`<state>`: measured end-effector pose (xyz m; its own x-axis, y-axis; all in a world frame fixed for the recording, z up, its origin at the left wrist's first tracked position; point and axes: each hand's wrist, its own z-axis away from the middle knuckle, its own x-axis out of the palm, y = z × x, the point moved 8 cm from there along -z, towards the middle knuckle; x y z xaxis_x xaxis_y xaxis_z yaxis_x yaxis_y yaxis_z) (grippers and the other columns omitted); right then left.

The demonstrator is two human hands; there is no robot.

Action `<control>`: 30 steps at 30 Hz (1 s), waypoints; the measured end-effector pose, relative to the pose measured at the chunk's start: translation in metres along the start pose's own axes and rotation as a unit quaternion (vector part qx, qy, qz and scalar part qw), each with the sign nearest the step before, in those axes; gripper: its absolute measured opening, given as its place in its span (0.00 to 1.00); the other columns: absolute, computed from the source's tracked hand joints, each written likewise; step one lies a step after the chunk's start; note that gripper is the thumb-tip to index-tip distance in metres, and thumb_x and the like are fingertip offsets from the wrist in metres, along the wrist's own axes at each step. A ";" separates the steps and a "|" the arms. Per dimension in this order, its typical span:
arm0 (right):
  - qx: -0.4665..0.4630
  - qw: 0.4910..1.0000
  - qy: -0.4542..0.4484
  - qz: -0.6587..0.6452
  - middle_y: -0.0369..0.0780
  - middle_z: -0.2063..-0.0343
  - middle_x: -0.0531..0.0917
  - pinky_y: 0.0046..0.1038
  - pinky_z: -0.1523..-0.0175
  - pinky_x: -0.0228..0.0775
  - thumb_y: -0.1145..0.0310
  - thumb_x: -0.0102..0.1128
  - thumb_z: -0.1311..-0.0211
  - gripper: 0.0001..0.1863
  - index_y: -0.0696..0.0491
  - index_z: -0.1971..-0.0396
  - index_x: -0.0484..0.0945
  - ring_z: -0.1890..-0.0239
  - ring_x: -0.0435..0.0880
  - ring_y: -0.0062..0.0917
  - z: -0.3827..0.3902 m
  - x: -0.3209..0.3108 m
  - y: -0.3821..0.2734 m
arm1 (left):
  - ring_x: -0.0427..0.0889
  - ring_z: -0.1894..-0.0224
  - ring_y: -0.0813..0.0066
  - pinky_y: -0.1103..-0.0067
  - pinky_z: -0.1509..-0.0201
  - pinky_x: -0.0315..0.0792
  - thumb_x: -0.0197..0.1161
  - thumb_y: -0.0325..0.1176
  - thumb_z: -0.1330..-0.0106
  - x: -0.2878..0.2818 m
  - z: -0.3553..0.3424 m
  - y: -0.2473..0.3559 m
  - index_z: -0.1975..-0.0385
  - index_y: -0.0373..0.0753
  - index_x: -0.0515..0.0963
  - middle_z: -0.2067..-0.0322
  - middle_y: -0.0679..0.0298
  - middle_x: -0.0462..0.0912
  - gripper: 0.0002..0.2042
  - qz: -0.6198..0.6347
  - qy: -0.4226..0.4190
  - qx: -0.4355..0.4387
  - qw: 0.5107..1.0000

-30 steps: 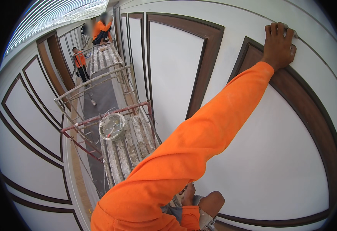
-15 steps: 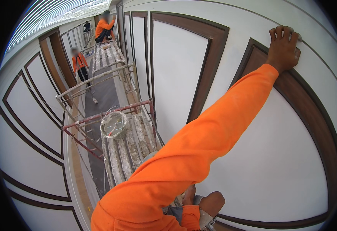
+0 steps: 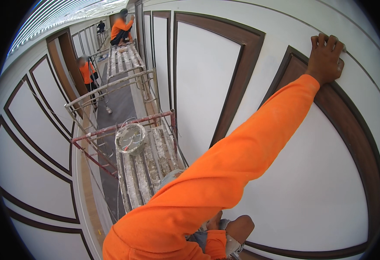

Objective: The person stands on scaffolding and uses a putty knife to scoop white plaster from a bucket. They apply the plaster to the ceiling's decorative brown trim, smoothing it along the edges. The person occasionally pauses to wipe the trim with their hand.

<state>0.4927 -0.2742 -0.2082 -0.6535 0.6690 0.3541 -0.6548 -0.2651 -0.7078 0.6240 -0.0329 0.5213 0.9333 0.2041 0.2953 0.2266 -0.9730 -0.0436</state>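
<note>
Right hand (image 3: 325,58): up high at the end of a long orange sleeve (image 3: 224,173), pressed flat on the wall, fingers close together and bent a little over the top edge of the brown trim.
Left hand: out of sight, so cannot tell.
Brown trim (image 3: 350,125): dark wood strip, smooth and shiny, bent into a frame around a big white panel (image 3: 311,182); sits on the wall at the right, with its top corner right under the right hand.
White wall (image 3: 368,73): plain and pale above the frame, touched by the fingertips.
Scaffold (image 3: 146,156): far below on the left, planks spotted with white, red rail at the near end.
Bucket (image 3: 130,138): round, messy white, on the planks just by the red rail.
Other people (image 3: 119,29): orange tops, far down the hall, well apart from the hand.
</note>
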 end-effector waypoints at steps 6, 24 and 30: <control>0.008 1.000 -0.010 -0.007 0.38 0.63 0.82 0.26 0.79 0.68 0.59 0.57 0.34 0.21 0.54 0.46 0.75 0.66 0.83 0.25 -0.008 -0.001 0.005 | 0.66 0.48 0.52 0.58 0.43 0.60 0.66 0.31 0.50 0.001 0.000 -0.001 0.57 0.45 0.76 0.52 0.60 0.72 0.17 -0.003 -0.008 -0.001 1.000; 0.004 0.998 -0.058 0.008 0.40 0.72 0.84 0.31 0.70 0.75 0.52 0.62 0.33 0.21 0.51 0.50 0.80 0.73 0.82 0.25 -0.014 -0.001 0.020 | 0.69 0.47 0.56 0.58 0.38 0.60 0.67 0.39 0.44 -0.004 -0.006 0.005 0.55 0.46 0.77 0.52 0.61 0.74 0.17 -0.078 -0.071 0.004 0.994; -0.013 0.998 -0.030 0.057 0.41 0.62 0.85 0.29 0.77 0.69 0.57 0.55 0.33 0.22 0.55 0.46 0.75 0.66 0.85 0.28 0.021 0.021 -0.012 | 0.73 0.47 0.57 0.59 0.38 0.62 0.64 0.37 0.39 -0.010 -0.009 0.007 0.52 0.46 0.78 0.51 0.62 0.77 0.16 -0.135 -0.134 0.044 0.981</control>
<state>0.4791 -0.2711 -0.1793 -0.7454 0.5919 0.3065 -0.5656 -0.3183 -0.7608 0.6140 -0.0425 0.5266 0.8735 0.4847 0.0458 0.4869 -0.8694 -0.0846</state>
